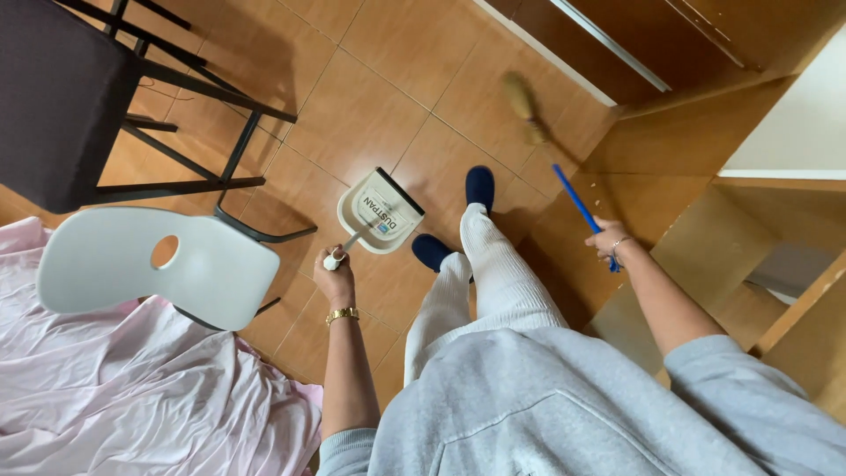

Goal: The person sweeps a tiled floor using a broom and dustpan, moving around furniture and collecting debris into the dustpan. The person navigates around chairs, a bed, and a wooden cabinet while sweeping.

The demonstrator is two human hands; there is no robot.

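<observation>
My left hand (335, 278) grips the handle of a white dustpan (379, 210), which hangs tilted just above the brown tiled floor in front of my feet. My right hand (611, 241) is closed around the blue handle of a broom (573, 201). The broom's straw-coloured head (522, 104) is blurred over the floor near the wooden cabinet base. My feet in dark blue slippers (479, 187) stand between the dustpan and the broom. A gold bracelet sits on my left wrist.
A white chair (132, 264) stands at the left beside a pink sheet (115, 388). A black metal chair (79, 97) is at the upper left. Wooden cabinets (687, 150) line the right and top.
</observation>
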